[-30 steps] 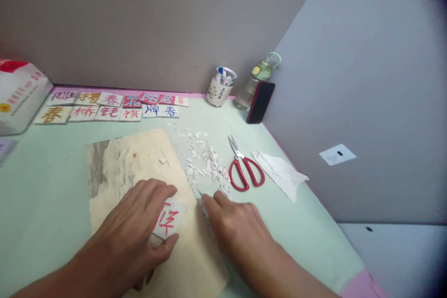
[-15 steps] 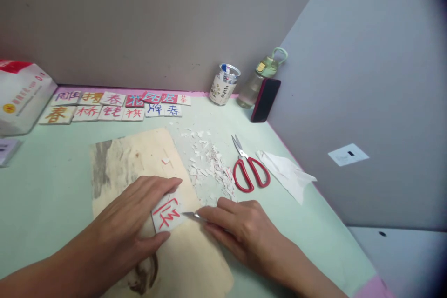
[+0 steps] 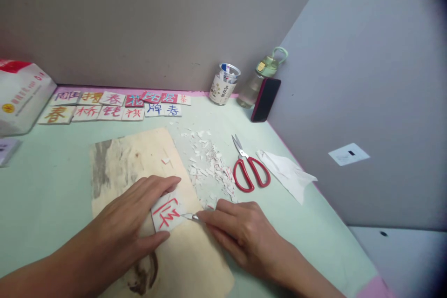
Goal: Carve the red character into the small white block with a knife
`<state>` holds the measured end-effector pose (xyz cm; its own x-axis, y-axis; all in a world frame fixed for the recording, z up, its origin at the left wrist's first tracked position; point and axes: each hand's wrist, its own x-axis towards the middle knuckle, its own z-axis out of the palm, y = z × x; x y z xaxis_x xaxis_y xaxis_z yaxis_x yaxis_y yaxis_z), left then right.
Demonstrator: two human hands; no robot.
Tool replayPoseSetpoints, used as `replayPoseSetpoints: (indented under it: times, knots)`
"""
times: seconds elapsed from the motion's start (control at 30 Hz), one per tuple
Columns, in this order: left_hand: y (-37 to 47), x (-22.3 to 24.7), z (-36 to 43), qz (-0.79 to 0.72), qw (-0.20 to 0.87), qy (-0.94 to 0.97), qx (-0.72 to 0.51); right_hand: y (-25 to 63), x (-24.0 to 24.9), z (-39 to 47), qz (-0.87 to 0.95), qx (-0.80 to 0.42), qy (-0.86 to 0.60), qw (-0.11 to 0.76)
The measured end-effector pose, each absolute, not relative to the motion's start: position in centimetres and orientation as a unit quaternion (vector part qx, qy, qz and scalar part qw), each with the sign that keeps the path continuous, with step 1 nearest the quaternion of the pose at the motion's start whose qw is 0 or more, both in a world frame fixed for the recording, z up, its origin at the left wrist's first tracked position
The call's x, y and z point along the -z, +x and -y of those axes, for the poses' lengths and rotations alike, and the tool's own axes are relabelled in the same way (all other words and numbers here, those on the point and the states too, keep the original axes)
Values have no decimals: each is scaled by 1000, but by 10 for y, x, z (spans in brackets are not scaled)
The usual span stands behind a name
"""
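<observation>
My left hand (image 3: 139,216) grips a white square card (image 3: 171,223) between thumb and fingers, pressing it down on a wooden board (image 3: 206,265). A red handwritten character covers the card. In my right hand (image 3: 240,228) is a slim craft knife (image 3: 189,216), its pointed silver blade touching the card near the red strokes at its right side. My fingers hide most of the knife's handle. A small white scrap (image 3: 166,161) lies on the board above my left hand.
White paper shavings (image 3: 209,163) spread right of the board, beside red-handled scissors (image 3: 249,167) and a crumpled tissue (image 3: 288,174). Behind stand a jar (image 3: 224,84), a bottle (image 3: 267,67) and a leaning phone (image 3: 266,100). Painted character cards (image 3: 111,112) and a bag (image 3: 21,98) are back left.
The knife tip has shifted slightly left and down on the card, and my right hand has moved a little with it. My left hand keeps its hold.
</observation>
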<state>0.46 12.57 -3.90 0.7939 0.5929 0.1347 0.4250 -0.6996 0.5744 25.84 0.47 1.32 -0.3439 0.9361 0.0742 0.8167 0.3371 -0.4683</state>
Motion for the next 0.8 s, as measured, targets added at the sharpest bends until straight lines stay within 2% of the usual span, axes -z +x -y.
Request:
replayPoseSetpoints:
  times: [0.47,0.7,0.8]
  knots:
    - [1,41,-136,-262,269,917,-132,251,3,-8,789,-151,-555,219]
    - [0,41,-133,-290,292,899,-151,259,-9,-10,764,-247,-561,201]
    - [1,42,-132,-296,291,898,-149,258,-8,-9,757,-247,-569,204]
